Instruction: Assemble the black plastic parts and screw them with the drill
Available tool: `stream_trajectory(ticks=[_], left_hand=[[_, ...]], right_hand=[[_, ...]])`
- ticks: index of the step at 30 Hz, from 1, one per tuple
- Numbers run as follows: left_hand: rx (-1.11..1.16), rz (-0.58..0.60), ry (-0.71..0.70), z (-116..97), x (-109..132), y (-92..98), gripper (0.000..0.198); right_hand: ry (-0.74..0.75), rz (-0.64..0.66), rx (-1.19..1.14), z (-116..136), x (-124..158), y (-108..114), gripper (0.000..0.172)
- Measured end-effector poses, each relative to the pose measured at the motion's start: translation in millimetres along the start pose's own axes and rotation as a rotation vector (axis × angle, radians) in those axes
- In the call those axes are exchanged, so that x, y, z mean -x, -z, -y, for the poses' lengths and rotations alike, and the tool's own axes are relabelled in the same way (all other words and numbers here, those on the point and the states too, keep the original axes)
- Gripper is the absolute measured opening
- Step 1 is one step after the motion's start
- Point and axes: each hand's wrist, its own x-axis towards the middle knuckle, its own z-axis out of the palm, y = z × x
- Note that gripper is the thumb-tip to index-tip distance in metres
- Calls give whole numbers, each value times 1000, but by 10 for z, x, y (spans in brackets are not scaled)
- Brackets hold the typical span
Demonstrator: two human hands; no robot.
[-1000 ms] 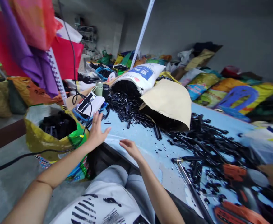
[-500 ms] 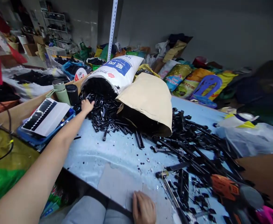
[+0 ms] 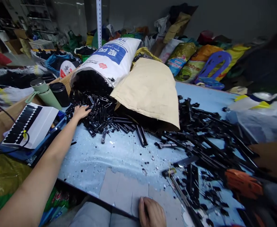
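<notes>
Blue table (image 3: 88, 157) carries everything here. Right-hand heap of black parts (image 3: 197, 142): long bars and small pieces, tangled, right of the paper bag. Paper bag (image 3: 150, 88), tan, lies on its side, mouth toward the near edge. White sack (image 3: 119, 55), blue print, just left of it and also on its side, dark mouth facing near-left.

Left-hand pile of small black parts (image 3: 100, 116) sits at the sack mouth and runs right to the paper bag; this is what's being worked. Blue tray (image 3: 34, 154) on the left edge, with a white box (image 3: 44, 126) bearing black strips tilted on top. Grey cardboard sheet (image 3: 119, 189) flat at the near edge. Orange drill (image 3: 244, 183) far right, blurred. Hammer (image 3: 181, 192) lies left of it, handle toward the near edge.

Left hand (image 3: 81, 112): arm reached out, palm down on the left side of the left-hand pile. Fingers fairly straight, pointing right, slightly parted, down among the parts. Can't tell if it's pinching one.

Right hand (image 3: 152, 212): on the cardboard sheet, back up, fingers loosely curled, thumb alongside. Inside of the hand hidden, can't tell if it's holding anything. Well apart from the left.

Green flask (image 3: 49, 96) and black cup (image 3: 60, 94) stand side by side, left of the pile, near the left hand. Smallest: one short black bit (image 3: 73, 143) alone on the table, just right of the left forearm.
</notes>
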Motion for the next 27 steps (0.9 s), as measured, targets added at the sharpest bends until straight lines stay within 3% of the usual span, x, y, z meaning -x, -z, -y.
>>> stream_trajectory(ticks=[3, 6, 9, 12, 14, 18, 21, 23, 25, 27], left_hand=[[1, 14, -105, -213, 331, -43, 63], [101, -66, -71, -500, 565, 0, 60], [212, -289, -44, -912, 656, 214, 65], [178, -437, -156, -1391, 608, 531, 82], [98, -471, -280, -1686, 519, 719, 83], [27, -408, -528, -2166, 222, 999, 50], [96, -347, -435, -2517, -130, 1277, 39], [130, -380, -394, -2760, -403, 1495, 43], [199, -422, -400, -2966, -649, 1647, 46], [400, -496, -390, -3089, -799, 1667, 52]], right_hand=[[6, 2, 10, 79, -60, 44, 5], [-7, 16, 40, 113, -65, 71, 7], [-24, 55, 58, 125, -55, 86, 14], [-29, 57, 64, 143, -62, 96, 18], [-39, 50, 71, 153, -71, 102, 19], [-80, 49, 58, 148, -75, 120, 19], [-127, 72, -24, 116, -108, 150, 19], [-115, 116, -98, 62, -223, 167, 21], [-46, 180, -148, -36, -489, 145, 22], [28, 244, -168, -194, -945, 48, 20]])
